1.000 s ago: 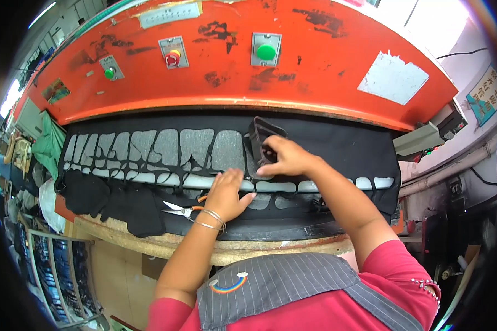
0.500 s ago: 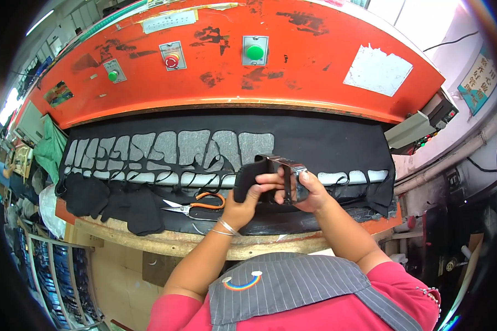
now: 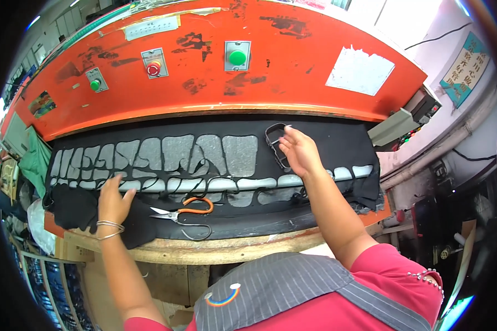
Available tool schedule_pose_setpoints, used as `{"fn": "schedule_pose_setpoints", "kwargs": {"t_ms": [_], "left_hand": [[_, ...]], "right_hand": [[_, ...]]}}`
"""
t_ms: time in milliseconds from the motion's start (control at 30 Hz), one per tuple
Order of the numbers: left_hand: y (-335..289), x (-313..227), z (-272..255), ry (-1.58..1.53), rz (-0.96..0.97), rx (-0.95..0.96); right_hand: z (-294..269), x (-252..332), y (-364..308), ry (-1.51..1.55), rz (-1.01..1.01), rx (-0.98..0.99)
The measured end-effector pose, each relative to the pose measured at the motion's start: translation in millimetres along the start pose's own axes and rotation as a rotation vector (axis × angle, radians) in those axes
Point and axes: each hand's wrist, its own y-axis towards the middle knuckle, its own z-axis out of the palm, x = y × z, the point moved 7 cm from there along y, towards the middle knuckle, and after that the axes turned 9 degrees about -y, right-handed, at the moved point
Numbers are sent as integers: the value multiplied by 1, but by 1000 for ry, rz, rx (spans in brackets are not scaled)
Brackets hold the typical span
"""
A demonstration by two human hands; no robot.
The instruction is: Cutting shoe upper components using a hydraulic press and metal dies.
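Observation:
My right hand (image 3: 300, 151) is at a metal cutting die (image 3: 270, 140), a thin curved frame standing on the black sheet (image 3: 337, 138). Its fingers are bent over the die's right side, which they partly hide. Far to the left, my left hand (image 3: 114, 203) is over a pile of black cut pieces (image 3: 74, 207). Its thumb and fingers are apart, and nothing shows in them. Between my hands lie scissors with orange handles (image 3: 200, 205), their blades spread and pointing left. Rows of cut-out openings, grey inside, run along the sheet left of the die.
Behind the sheet rises a wide orange machine front (image 3: 292, 71) with a red button (image 3: 153, 68) and green buttons. A wooden edge (image 3: 204, 254) runs along the near side. A control box (image 3: 397, 124) juts in at the right. A metal rack (image 3: 49, 281) stands lower left.
My hands have parted. The right one has carried the cutting die forward onto the sheet. My left hand has moved left to the pile, and the black piece it held no longer shows in it.

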Motion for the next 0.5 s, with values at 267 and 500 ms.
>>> {"fn": "schedule_pose_setpoints", "kwargs": {"t_ms": [267,500], "left_hand": [[13,-207,165,-503,538,93],[2,-236,226,-307,419,139]], "right_hand": [[-70,12,15,-1802,-176,448],[-44,-13,-11,-1598,-563,141]]}}
